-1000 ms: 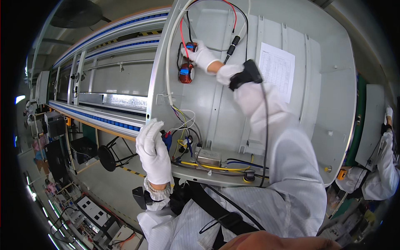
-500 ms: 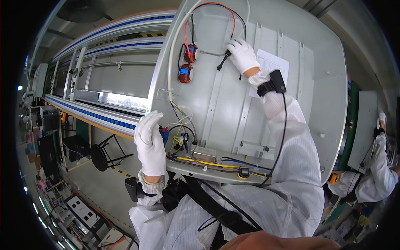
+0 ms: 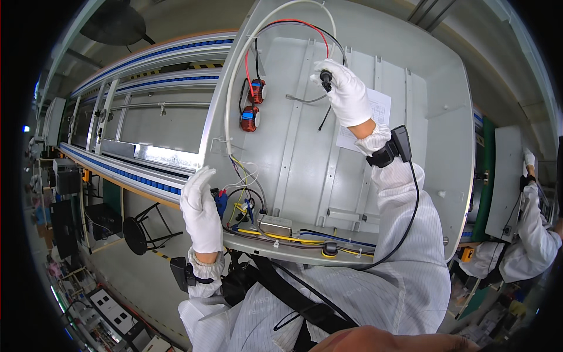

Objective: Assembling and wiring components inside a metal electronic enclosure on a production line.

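Over the far part of a large grey metal enclosure [image 3: 457, 94], my white-gloved right hand [image 3: 347, 97] is closed around a black cylindrical connector [image 3: 326, 79], its end turned up toward me. Red and black wires [image 3: 299, 22] arch down to this hand. My left hand [image 3: 200, 208], also gloved, lies on the near left edge of the enclosure with its fingers stretched out, holding nothing. Beside it are a blue connector [image 3: 220, 202] and thin coloured wires. Two red-brown wound coils [image 3: 249, 118] with blue tops sit by the left wall.
A printed sheet [image 3: 378, 108] lies in the enclosure, partly behind my right hand. Along the near wall are a silver metal box [image 3: 274, 225] and yellow and blue cables. A roller rail frame [image 3: 117, 158] stands at left, a black stool [image 3: 136, 234] below it. Another person [image 3: 531, 240] works at far right.
My right hand has turned, so the black connector now points up toward me instead of down to the left. My left hand stays on the edge. The whole view has shifted slightly.
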The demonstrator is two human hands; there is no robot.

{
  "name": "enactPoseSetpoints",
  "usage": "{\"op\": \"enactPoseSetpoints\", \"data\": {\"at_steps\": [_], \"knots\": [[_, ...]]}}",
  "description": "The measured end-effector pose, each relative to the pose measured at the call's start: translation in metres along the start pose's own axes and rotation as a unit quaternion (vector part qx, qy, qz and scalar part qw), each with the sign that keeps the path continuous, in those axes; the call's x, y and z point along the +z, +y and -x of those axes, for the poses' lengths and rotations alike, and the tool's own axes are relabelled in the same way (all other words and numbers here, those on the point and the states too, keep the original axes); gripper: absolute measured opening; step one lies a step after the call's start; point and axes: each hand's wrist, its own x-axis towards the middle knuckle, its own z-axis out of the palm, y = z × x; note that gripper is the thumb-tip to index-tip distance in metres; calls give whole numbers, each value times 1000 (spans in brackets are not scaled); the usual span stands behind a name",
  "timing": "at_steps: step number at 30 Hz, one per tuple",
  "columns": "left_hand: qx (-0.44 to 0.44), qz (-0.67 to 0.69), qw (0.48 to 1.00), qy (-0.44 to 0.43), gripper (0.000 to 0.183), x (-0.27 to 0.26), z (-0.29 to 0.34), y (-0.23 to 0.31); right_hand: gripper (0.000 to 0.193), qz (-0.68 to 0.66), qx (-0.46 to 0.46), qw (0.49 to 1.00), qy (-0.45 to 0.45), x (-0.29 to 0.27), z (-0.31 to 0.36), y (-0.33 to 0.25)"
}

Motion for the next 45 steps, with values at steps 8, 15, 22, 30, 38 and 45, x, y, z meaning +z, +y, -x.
{"op": "enactPoseSetpoints", "data": {"at_steps": [8, 15, 22, 30, 38, 45], "knots": [[-7, 7, 1000, 6, 30, 1, -1, 1, 39, 29, 0, 1000, -7, 1, 0, 3], [-2, 3, 1000, 8, 29, 1, -1, 2, 30, 73, -21, 994, -74, 18, -1, 10], [-15, 13, 1000, 4, 27, 0, -1, 4, 35, 76, 39, 995, -43, 107, 47, 36], [-14, 31, 999, 9, 26, 1, -2, 2, 39, 189, 115, 949, -224, 103, 50, 60], [-16, 21, 1000, 1, 26, 0, -2, 1, 16, 256, -34, 915, -309, 116, 48, 53], [-27, 28, 999, 9, 26, 2, -2, 5, 19, -186, 122, 960, -170, 52, 41, -7]]}}
